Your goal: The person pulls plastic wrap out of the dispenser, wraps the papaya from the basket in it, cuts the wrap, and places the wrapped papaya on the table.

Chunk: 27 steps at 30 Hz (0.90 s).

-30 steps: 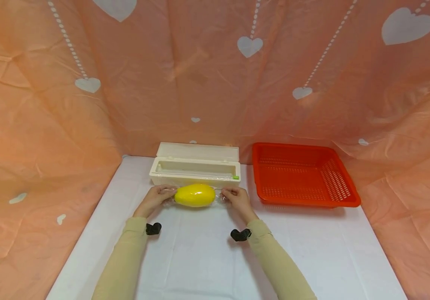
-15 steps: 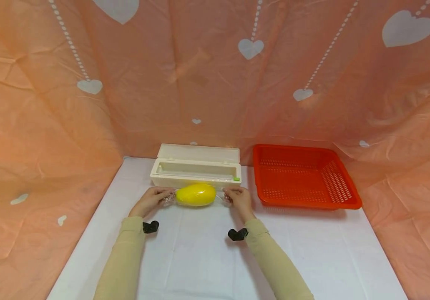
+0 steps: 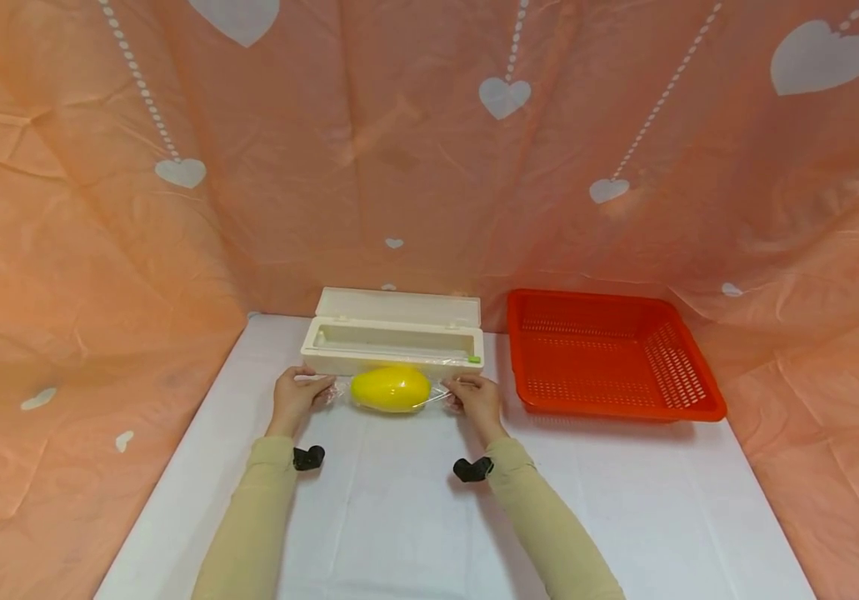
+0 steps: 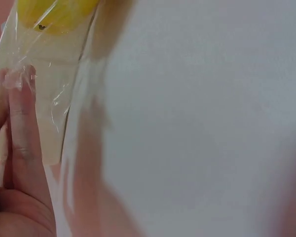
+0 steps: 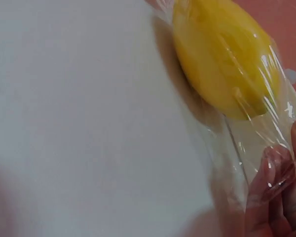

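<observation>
A smooth yellow mango-like fruit (image 3: 392, 389) lies wrapped in clear cling film (image 5: 269, 133) in the middle of the head view. The film gathers into loose ends on both sides of it. My left hand (image 3: 294, 404) pinches the left end between thumb and fingers; in the left wrist view the film crosses the fingertips (image 4: 22, 81), and a small dark mark shows on the fruit. At the right end my right hand (image 3: 480, 404) pinches the film, which stretches in creases from the fruit to the fingers (image 5: 259, 182) in the right wrist view.
Right behind the fruit stands a long cream cling film box (image 3: 339, 363), lid raised, with a green slider (image 3: 474, 359) at its front right. A red perforated basket (image 3: 616, 412) sits to the right on the white-covered table (image 3: 399, 517). Peach curtains (image 3: 287, 167) enclose the back and sides.
My left hand first shifts slightly left, then back, and has turned more upright with its fingers regripping the film. The right hand stays at its film end. The fruit barely moves.
</observation>
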Motion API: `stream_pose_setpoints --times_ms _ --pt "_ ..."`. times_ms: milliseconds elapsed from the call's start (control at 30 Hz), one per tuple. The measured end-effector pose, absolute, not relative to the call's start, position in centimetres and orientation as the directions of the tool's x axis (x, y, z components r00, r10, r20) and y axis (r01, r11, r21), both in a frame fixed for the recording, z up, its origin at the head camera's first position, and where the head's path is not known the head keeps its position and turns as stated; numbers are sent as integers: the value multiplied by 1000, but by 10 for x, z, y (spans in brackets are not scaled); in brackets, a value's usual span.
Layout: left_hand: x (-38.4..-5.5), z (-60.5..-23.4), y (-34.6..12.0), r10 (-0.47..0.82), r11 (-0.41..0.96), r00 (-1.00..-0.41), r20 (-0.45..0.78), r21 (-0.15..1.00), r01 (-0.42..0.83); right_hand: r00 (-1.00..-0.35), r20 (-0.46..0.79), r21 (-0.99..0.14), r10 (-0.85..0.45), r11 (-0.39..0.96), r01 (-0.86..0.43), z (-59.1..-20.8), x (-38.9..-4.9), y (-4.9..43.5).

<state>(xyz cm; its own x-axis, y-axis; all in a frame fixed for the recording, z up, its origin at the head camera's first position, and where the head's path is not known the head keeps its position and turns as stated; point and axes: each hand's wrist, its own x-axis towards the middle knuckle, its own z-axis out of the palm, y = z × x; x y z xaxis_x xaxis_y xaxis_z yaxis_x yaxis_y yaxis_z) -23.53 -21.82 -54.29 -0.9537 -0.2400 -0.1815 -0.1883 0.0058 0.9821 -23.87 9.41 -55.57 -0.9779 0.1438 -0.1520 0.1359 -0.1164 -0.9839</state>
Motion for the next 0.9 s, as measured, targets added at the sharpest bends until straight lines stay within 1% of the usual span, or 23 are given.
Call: stream_pose_setpoints --times_ms 167,433,700,800,900 --pt "-238 -543 -219 -227 25 -955 -191 979 -201 -974 -159 -984 162 -104 143 -554 -238 93" --pt "-242 -542 -222 -163 46 -968 -190 979 -200 -974 -191 -981 121 -68 184 -553 -237 93" --pt "-240 -537 -224 -153 143 -974 -164 972 -186 -954 -216 -971 210 -152 187 -551 -234 89" --pt "-240 -537 -225 -153 144 -974 -168 971 -190 -948 -221 -972 228 -128 196 -551 -233 88" --pt "-240 -539 -225 -154 137 -972 -179 970 -200 -949 -231 -972 214 -85 218 -551 -233 90"
